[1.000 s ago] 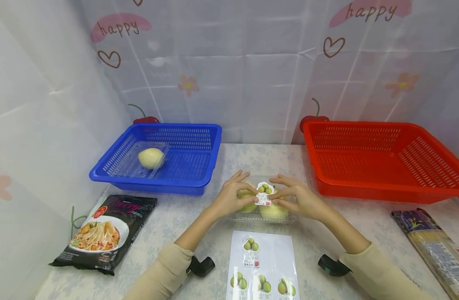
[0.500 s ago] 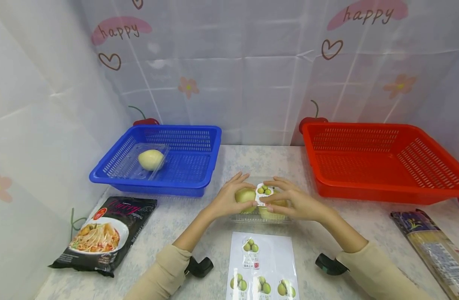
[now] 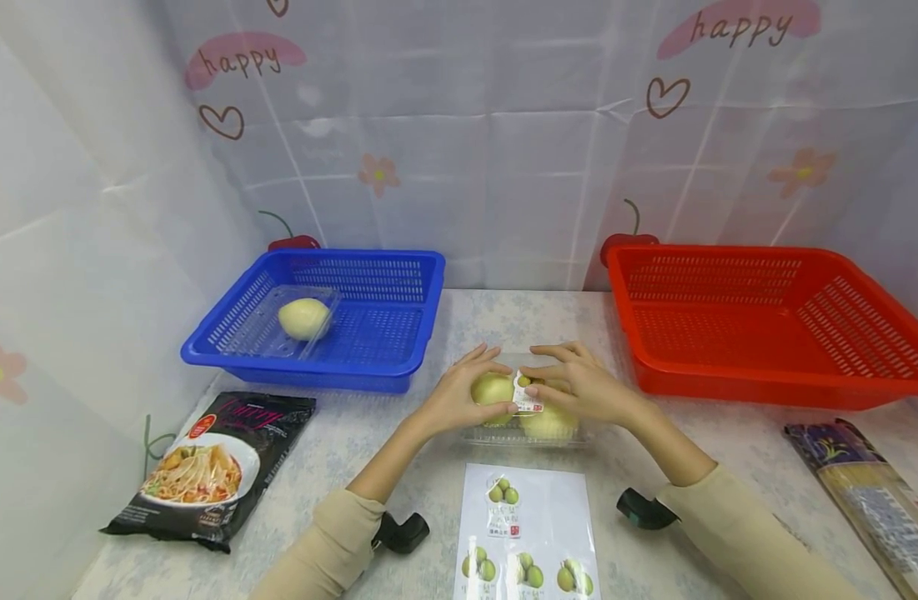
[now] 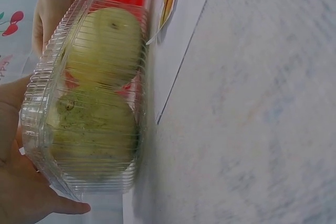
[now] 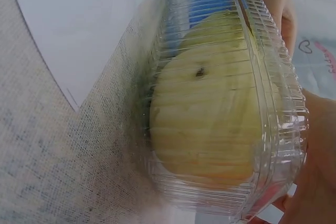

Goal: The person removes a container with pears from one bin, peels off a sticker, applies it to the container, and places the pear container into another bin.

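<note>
A clear plastic clamshell box [image 3: 529, 437] stands in the middle of the table, with two pale green-yellow pears [image 4: 92, 129] showing through its ribbed walls. On its lid lies a white pear-print sticker [image 3: 531, 402]. My left hand [image 3: 462, 398] rests over the left side of the lid, thumb and fingers spread, the thumb tip at the sticker's lower left edge. From the right, my right hand [image 3: 594, 390] presses its extended fingertips on the sticker, covering its upper right part. Just in front of the box is a sticker sheet [image 3: 552, 500] with several pear stickers.
A blue basket [image 3: 417, 350] at back left holds another clear box with one pale pear [image 3: 304, 318]. At back right stands a red basket [image 3: 654, 375]. A black noodle packet [image 3: 203, 467] lies left, a long noodle pack [image 3: 871, 500] right.
Both hands pinched the sticker's sides over the lid a second ago. The right hand has since shifted left, and its fingertips now press on the sticker. The left hand stays beside it.
</note>
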{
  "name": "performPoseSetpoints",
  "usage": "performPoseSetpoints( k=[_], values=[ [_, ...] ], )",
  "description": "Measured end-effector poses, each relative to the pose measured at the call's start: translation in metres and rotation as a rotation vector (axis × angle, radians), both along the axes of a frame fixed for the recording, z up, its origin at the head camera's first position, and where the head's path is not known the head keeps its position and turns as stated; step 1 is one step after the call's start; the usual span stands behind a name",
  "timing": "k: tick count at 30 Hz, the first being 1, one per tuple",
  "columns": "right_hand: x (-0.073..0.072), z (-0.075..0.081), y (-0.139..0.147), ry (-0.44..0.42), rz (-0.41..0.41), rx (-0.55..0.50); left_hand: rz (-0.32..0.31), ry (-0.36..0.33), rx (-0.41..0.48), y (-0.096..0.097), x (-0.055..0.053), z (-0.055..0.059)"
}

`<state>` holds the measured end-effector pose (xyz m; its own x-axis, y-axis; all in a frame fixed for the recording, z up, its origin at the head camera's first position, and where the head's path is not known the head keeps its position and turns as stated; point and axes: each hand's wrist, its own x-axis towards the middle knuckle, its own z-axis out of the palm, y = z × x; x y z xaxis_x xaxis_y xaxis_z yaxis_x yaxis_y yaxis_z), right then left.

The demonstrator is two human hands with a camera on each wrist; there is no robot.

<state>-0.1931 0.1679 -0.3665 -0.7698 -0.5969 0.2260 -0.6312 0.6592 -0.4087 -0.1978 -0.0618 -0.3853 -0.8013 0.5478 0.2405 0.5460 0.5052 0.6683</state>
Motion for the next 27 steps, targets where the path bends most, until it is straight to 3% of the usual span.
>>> performPoseSetpoints(
  k=[9,13,19,27],
  values=[
    [-0.001,0.0,0.005,-0.041,-0.047,-0.04,0.001,0.008,0.008,0.0,-0.001,-0.002],
    [0.002,-0.004,0.009,-0.017,-0.051,-0.053,0.014,0.003,0.011,0.0,0.0,-0.004],
    [0.012,-0.008,0.018,0.016,-0.051,-0.067,0.02,0.006,0.024,0.0,0.001,-0.006],
    [0.032,-0.006,0.018,0.058,-0.049,-0.054,-0.006,-0.018,-0.004,-0.002,-0.002,0.004]
  ],
)
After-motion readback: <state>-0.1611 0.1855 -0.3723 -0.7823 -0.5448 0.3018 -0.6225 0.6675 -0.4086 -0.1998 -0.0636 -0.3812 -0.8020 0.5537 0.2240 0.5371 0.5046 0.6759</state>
